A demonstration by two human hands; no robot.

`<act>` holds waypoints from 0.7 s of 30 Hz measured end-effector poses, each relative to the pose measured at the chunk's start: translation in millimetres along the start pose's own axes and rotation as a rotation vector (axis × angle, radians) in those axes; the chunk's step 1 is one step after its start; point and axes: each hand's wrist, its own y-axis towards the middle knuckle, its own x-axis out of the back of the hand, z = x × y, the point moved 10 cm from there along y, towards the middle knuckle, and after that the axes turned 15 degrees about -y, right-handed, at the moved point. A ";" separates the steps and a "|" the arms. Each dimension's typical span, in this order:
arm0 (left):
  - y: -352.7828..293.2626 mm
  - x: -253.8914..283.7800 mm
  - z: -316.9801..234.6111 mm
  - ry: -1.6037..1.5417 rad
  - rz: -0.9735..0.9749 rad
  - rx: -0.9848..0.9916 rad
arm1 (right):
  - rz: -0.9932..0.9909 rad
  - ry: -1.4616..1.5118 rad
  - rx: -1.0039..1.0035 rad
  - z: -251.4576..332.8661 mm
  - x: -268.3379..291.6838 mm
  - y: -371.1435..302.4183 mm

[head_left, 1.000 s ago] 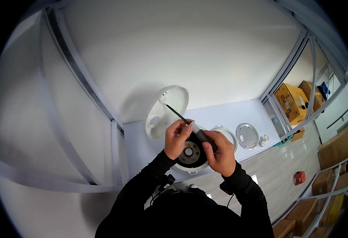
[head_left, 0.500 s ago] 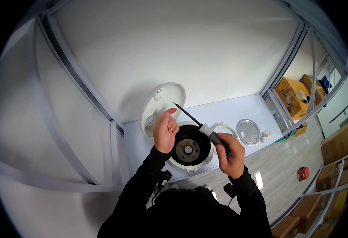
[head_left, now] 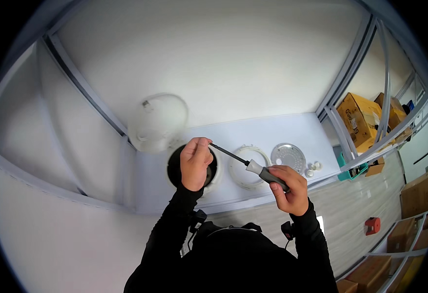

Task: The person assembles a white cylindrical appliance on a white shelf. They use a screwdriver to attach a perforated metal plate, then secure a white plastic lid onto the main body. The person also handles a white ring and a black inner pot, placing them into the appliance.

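Observation:
My right hand [head_left: 292, 191] grips the grey handle of a screwdriver [head_left: 259, 170], its dark shaft slanting up and to the left. At the tip of that shaft is my left hand [head_left: 196, 165], fingers closed in a pinch; whether they hold the tip itself or something small is hidden. Beneath the left hand stands a round white cooker body [head_left: 218, 177] with a dark interior, partly covered by the hand. Its white lid [head_left: 164, 119], blurred, is raised at the back left.
On the white table [head_left: 214, 131], right of the cooker, lie a white ring [head_left: 232, 169], a round perforated metal plate [head_left: 288, 159] and several small white pieces [head_left: 314, 169]. Metal frame posts [head_left: 349, 63] border the table. Cardboard boxes [head_left: 358, 122] and a red object [head_left: 372, 225] are off to the right.
The view has shifted, so the cooker and table parts now appear farther left. My left hand's fingers have closed at the screwdriver's tip; my right hand keeps its grip on the handle.

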 end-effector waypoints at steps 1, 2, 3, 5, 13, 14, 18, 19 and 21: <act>-5.2 -7.7 10.8 -0.012 -0.005 -0.006 | 0.009 -0.001 0.002 -8.3 11.7 -6.8; -8.3 -15.3 21.8 0.000 -0.013 -0.010 | -0.004 -0.012 -0.001 -18.8 25.7 -13.3; -13.2 -20.1 34.1 0.101 -0.031 -0.011 | -0.014 -0.020 -0.001 -28.9 38.2 -18.8; -20.0 -22.7 64.2 0.304 -0.066 -0.012 | -0.033 -0.032 -0.034 -51.5 61.7 -32.5; -23.2 5.9 211.3 1.291 0.114 -0.066 | -0.019 -0.006 -0.208 -114.5 104.3 -64.1; -23.4 15.5 226.3 1.312 0.114 -0.027 | -0.016 0.002 -0.217 -120.6 104.1 -67.0; -17.9 56.9 273.6 1.412 0.068 0.094 | -0.012 0.025 -0.202 -137.1 100.0 -77.0; -17.0 60.8 279.2 1.415 0.068 0.074 | 0.005 0.027 -0.216 -140.4 99.4 -80.1; -14.9 64.6 289.7 1.422 0.084 0.051 | 0.033 0.028 -0.235 -147.0 98.5 -83.8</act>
